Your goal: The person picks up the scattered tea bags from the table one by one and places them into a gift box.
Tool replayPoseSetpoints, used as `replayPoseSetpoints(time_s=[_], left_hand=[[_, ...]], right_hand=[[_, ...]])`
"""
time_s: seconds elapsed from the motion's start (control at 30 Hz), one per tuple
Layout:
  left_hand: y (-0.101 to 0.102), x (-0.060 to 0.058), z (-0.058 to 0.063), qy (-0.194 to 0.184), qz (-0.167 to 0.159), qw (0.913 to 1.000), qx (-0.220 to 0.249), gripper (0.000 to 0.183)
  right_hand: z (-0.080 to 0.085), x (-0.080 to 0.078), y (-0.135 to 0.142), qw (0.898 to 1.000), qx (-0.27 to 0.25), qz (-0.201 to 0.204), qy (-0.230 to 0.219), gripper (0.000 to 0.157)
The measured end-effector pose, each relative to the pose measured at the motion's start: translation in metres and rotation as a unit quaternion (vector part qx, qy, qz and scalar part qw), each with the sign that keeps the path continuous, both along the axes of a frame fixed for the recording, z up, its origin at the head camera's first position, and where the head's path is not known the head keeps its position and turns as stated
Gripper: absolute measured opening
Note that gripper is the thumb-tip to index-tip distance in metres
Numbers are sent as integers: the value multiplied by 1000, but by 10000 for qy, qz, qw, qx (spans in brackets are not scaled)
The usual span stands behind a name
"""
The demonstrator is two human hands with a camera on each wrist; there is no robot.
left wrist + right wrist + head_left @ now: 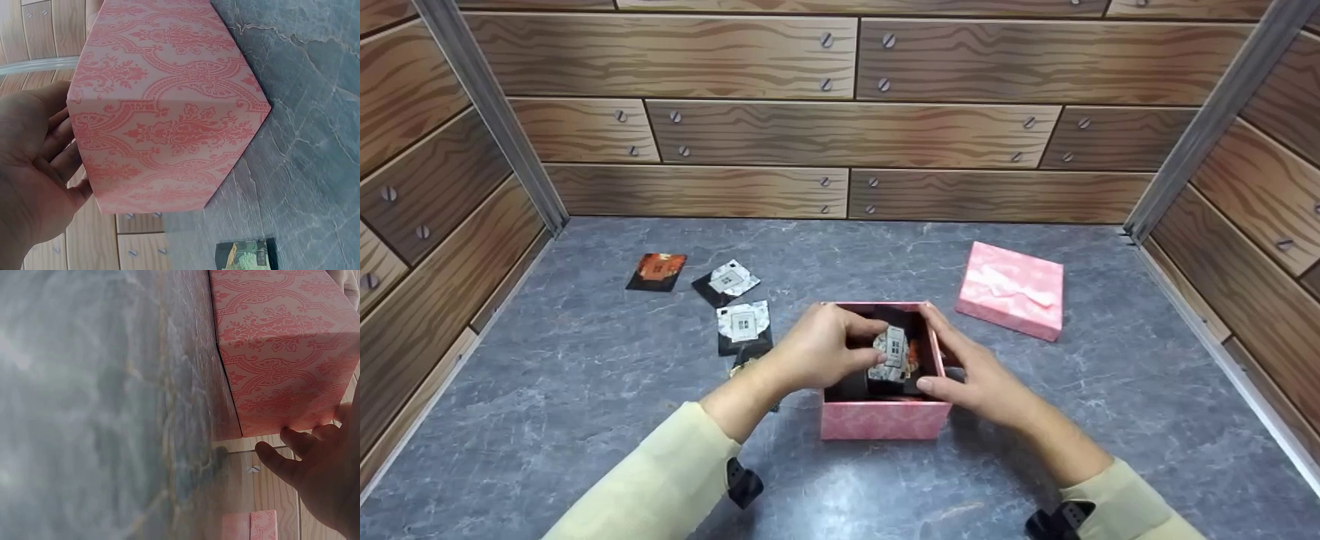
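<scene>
In the head view, an open pink patterned box [885, 421] with a dark inside stands before me. My left hand [821, 349] reaches over its left wall and pinches a small square silver-and-black packet [894, 349] by its left side, inside the box. An orange patch of another packet [913, 356] shows beside it. My right hand [990, 379] holds the box's right wall, thumb over the rim and fingers along the outside. The left wrist view shows the left hand [39, 163] at the box rim, its fingertips hidden; the right wrist view shows the right fingers [278, 464] against the outer wall.
A pink lid [1011, 292] with a pale bow lies right of the box. To the left lie an orange-and-black packet [658, 271], two silver-and-black packets [727, 282], and another packet [246, 256] partly hidden by my left arm. Wood-patterned walls surround the grey marbled table [585, 390].
</scene>
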State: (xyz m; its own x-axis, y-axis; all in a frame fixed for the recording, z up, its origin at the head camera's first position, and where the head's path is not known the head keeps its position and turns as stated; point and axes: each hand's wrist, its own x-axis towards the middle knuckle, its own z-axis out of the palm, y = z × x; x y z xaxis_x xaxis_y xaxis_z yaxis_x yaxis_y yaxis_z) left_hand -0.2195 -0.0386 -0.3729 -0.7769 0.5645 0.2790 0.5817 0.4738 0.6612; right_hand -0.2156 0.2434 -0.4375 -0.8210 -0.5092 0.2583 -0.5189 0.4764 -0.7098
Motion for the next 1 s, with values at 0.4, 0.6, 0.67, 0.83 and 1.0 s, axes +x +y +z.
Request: replayPoseSetpoints(time_s=[0.4,0.6,0.67,0.83,1.0], left_hand=[[10,-3,-8,681,-215,9962,-502,21],[14,-5,-11,725,-126,9930,-925,19],[14,-5,-12,725,-87,9916,-1070,17],[16,-6,-12,839,-51,9867,-1392,14],[17,-7,-13,961,14,9806,-1706,32]], right_hand=[[-1,1,0,10000,-31,21,-18,97],[-2,0,0,9999,-136,79,-7,95],[-2,-1,0,9997,-191,120,-16,95],[-1,-1,-1,9996,-218,132,-83,96],[0,0,0,9997,-184,103,-95,97]])
